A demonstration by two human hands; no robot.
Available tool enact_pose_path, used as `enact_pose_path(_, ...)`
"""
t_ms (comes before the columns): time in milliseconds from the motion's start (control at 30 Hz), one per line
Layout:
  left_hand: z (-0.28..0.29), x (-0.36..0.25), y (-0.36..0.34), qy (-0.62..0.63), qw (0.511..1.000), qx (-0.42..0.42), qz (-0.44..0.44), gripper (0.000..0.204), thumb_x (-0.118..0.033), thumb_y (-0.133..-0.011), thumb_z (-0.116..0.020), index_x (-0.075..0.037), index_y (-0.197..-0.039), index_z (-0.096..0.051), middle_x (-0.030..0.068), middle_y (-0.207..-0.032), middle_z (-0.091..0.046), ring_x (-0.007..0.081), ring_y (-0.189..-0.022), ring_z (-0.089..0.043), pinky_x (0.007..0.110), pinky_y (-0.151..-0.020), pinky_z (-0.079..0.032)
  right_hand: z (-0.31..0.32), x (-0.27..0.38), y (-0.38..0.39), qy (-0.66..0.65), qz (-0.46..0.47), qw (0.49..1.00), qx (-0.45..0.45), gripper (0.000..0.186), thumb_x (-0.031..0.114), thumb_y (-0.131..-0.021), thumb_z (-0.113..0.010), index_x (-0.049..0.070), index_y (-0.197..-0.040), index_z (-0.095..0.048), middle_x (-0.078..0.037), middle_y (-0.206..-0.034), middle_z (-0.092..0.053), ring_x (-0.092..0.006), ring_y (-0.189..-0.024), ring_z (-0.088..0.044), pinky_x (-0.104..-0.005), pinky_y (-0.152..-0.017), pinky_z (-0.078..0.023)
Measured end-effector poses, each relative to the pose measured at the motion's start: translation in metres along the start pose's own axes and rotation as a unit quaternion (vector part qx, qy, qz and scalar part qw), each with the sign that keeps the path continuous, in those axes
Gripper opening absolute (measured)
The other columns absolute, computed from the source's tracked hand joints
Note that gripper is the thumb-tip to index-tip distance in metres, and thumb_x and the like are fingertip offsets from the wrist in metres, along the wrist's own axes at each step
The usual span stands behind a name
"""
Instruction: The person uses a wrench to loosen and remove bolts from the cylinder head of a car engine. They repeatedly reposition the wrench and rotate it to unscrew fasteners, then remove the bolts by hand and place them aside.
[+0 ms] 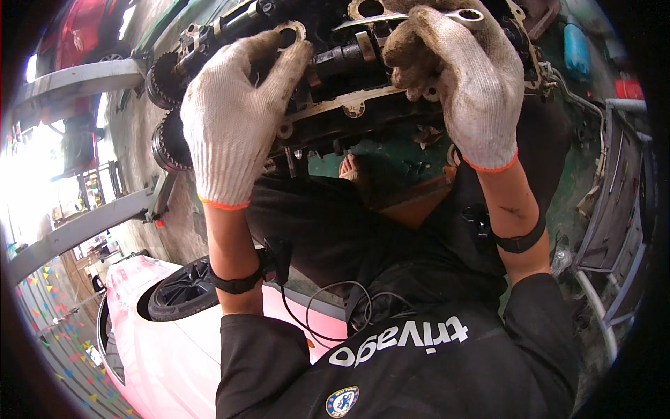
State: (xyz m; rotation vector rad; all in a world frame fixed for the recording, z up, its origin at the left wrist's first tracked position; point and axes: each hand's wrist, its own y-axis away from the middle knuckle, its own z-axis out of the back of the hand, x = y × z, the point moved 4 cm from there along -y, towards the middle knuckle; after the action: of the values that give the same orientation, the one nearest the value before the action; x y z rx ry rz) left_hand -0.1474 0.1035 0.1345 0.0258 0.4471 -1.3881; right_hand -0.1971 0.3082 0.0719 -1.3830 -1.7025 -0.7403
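Observation:
Both my hands wear off-white knit gloves with orange cuffs, dirty at the fingers. Before me is an open engine cylinder head (328, 108) with dark camshaft parts and a pale gasket edge. My left hand (234, 112) rests on its left part, thumb and forefinger spread beside a round, pale-rimmed opening (299, 28). My right hand (474, 84) has its fingers curled around a silver combination wrench (471, 17). The wrench's ring end shows above the knuckles; its shaft points left over the engine. My right fingertips, dark with grease, hang over the head.
Two toothed cam gears (167, 142) sit at the engine's left end. Grey metal beams (77, 80) stand at left. A pink car (150, 335) is at lower left, a red car (77, 31) at upper left. A metal rack (614, 188) and blue bottle (576, 52) are at right.

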Motion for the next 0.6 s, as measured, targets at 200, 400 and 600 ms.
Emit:
enact_pose_path(200, 0.001, -0.001, -0.002, -0.018, 0.999, 0.025, 0.035, 0.045, -0.046, -0.092, -0.071, -0.003, -0.102, -0.081, 0.0146, -0.085, -0.076, 0.0305, -0.076, -0.074, 0.04, -0.076, -0.056, -0.001, -0.002, 0.0, -0.003, 0.013, 1.0, -0.004, 0.019, 0.006, -0.103, -0.058, -0.002, -0.116, -0.068, -0.01, -0.087, -0.075, -0.0097, -0.064, -0.067, -0.0203, -0.056, -0.052)
enact_pose_path(400, 0.002, -0.008, 0.001, -0.099, 0.994, -0.007, 0.047, 0.048, -0.049, -0.093, -0.069, -0.002, -0.098, -0.081, 0.0147, -0.084, -0.075, 0.0319, -0.076, -0.073, 0.041, -0.077, -0.056, 0.0, 0.001, 0.0, 0.026, -0.01, 1.0, 0.0, 0.019, 0.007, -0.102, -0.057, -0.002, -0.116, -0.068, -0.01, -0.087, -0.075, -0.0102, -0.065, -0.066, -0.0207, -0.058, -0.053)
enact_pose_path(600, 0.002, -0.001, -0.001, -0.019, 0.999, 0.029, 0.018, 0.049, -0.048, -0.092, -0.069, -0.001, -0.102, -0.08, 0.0176, -0.086, -0.076, 0.0338, -0.079, -0.074, 0.04, -0.078, -0.056, -0.002, 0.002, 0.001, 0.015, 0.006, 1.0, 0.003, 0.02, 0.006, -0.103, -0.056, -0.003, -0.116, -0.068, -0.01, -0.088, -0.074, -0.0099, -0.065, -0.066, -0.0206, -0.06, -0.053)
